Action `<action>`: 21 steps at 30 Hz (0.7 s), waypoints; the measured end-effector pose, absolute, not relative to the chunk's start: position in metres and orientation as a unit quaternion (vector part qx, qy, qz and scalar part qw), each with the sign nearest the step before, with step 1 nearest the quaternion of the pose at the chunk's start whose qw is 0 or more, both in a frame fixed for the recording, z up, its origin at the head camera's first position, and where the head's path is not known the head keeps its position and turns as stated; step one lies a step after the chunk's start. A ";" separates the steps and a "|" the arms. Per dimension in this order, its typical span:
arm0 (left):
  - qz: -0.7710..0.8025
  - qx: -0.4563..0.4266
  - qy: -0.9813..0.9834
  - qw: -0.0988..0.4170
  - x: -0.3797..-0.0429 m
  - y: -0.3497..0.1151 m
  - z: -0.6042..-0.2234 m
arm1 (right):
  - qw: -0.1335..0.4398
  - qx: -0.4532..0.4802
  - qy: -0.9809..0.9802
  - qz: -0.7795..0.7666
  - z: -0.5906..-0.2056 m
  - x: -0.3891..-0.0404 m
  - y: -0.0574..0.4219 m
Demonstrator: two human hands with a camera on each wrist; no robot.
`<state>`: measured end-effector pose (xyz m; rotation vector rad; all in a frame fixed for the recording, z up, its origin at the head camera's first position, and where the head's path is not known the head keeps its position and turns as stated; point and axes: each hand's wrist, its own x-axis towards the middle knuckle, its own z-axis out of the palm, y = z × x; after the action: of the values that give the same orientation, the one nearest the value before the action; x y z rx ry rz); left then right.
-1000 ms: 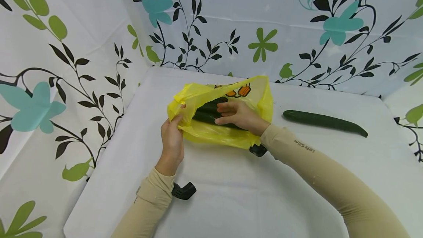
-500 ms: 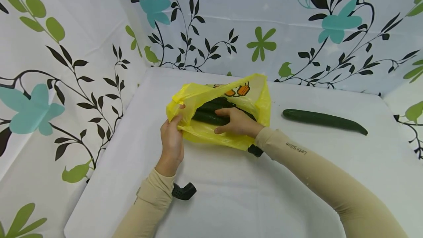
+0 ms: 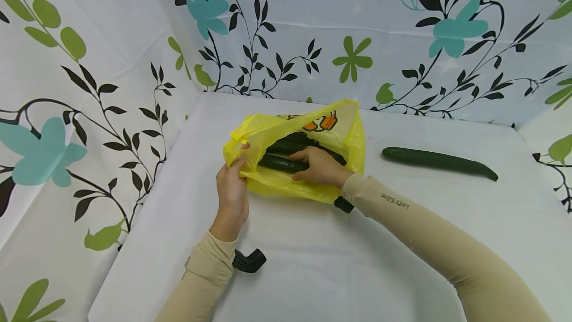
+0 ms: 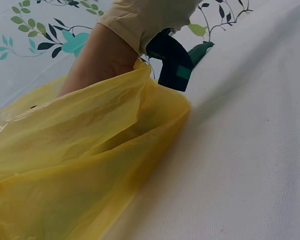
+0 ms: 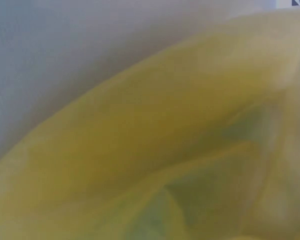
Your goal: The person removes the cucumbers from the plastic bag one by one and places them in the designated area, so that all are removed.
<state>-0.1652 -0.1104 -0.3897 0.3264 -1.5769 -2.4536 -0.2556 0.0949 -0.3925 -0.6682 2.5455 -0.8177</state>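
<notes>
A yellow plastic bag [image 3: 263, 128] with orange print lies on its side, mouth facing me. My left hand [image 3: 232, 195] pinches the left edge of its mouth. Inside the bag, my right hand [image 3: 319, 167] grips the front dark green cucumber [image 3: 281, 164], thumb on the near side and fingers on the far side. More cucumbers [image 3: 283, 146] lie behind it, partly covered by the hand. In the left wrist view the bag's yellow film [image 4: 90, 150] hides the right hand's fingers. Blurred yellow film [image 5: 140, 130] fills most of the right wrist view.
A single long cucumber [image 3: 438, 162] lies on the white table [image 3: 313, 272], right of the bag. Black wrist devices [image 3: 249, 261] stick out beside both sleeves. A cloth [image 3: 286, 9] printed with leaves and flowers hangs behind the table.
My right hand has moved down toward the near side of the bag and closed round the front cucumber, which now shows apart from those behind. The left hand has kept its hold.
</notes>
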 end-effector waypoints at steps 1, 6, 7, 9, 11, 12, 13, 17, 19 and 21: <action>-0.831 0.111 -0.535 0.103 -0.165 -0.111 -0.390 | 0.186 -0.242 0.910 -0.281 -0.394 -0.255 0.095; -0.832 0.110 -0.534 0.100 -0.164 -0.111 -0.389 | 0.159 -0.263 0.920 -0.241 -0.397 -0.254 0.095; -0.832 0.109 -0.534 0.100 -0.164 -0.112 -0.389 | 0.153 -0.268 0.922 -0.233 -0.397 -0.254 0.095; -0.833 0.109 -0.533 0.099 -0.163 -0.112 -0.389 | 0.138 -0.278 0.926 -0.215 -0.398 -0.254 0.094; -0.833 0.108 -0.533 0.099 -0.163 -0.113 -0.389 | 0.125 -0.284 0.929 -0.203 -0.399 -0.254 0.093; -0.833 0.108 -0.533 0.099 -0.163 -0.113 -0.389 | 0.120 -0.286 0.929 -0.201 -0.399 -0.254 0.093; -0.833 0.108 -0.534 0.099 -0.163 -0.113 -0.388 | 0.116 -0.287 0.930 -0.200 -0.400 -0.254 0.094; -0.834 0.105 -0.531 0.104 -0.163 -0.112 -0.388 | 0.110 -0.284 0.930 -0.206 -0.401 -0.254 0.094; -0.835 0.103 -0.530 0.107 -0.163 -0.112 -0.388 | 0.113 -0.284 0.930 -0.202 -0.400 -0.253 0.095; -0.835 0.101 -0.529 0.110 -0.163 -0.111 -0.387 | 0.119 -0.288 0.930 -0.194 -0.397 -0.253 0.095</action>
<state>-0.1631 -0.1114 -0.3873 0.2980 -1.5552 -2.4556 -0.2531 0.0948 -0.3972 -0.8408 2.7208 -0.5672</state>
